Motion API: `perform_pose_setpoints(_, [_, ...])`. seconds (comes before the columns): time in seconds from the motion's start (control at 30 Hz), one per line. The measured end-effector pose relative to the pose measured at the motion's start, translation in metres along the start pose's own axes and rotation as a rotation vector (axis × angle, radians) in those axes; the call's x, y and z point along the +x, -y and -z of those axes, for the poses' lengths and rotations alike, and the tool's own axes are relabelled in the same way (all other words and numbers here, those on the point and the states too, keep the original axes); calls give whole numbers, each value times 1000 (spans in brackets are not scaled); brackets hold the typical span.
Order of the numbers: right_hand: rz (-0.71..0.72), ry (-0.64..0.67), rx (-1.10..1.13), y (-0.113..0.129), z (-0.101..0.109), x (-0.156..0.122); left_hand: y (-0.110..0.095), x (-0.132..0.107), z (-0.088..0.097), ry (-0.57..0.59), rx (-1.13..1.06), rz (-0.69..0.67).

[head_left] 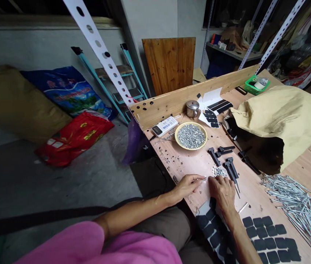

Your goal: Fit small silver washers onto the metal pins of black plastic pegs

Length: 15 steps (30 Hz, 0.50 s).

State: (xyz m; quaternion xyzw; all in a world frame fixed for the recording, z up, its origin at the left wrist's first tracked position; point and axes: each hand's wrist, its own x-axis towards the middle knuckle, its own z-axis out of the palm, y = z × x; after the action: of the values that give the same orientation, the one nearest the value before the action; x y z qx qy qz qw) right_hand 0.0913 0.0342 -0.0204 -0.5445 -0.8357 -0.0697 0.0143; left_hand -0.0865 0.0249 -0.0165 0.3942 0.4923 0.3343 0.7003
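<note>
My left hand point(188, 187) rests at the near edge of the workbench, thumb and fingers pinched together. Small shiny rings point(204, 181) like washers or nuts lie at its fingertips; whatever is in the pinch is too small to name. Just to its right, my right hand point(224, 192) is closed with its fingers curled downward, and what it holds is hidden. Beyond its knuckles is a little heap of small metal rings point(220, 171). Black plastic pieces point(231, 168), some with a thin metal rod, lie beside that heap.
A yellow bowl point(191, 136) full of small metal parts stands farther back, near a lidded metal cup point(192, 109) and a white device point(165, 126). Long metal rods point(304, 209) pile up at right, before a large paper sack point(284, 121). Black square pads point(271, 242) lie in front.
</note>
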Motion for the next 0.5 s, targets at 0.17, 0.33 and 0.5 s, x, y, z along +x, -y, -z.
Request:
perform_pose_setpoints(0.17, [-94,-41,173,1,-1,3,-2,0,-1,49,-10,59])
perform_pose_setpoints(0.33, [-487,-187,873,1,2,-13,-6,-2,-10,117,-11,-14])
perform_pose_setpoints(0.5, [-672,-173,1179,8,22,-32,-7,-3,-24,194,27,-105])
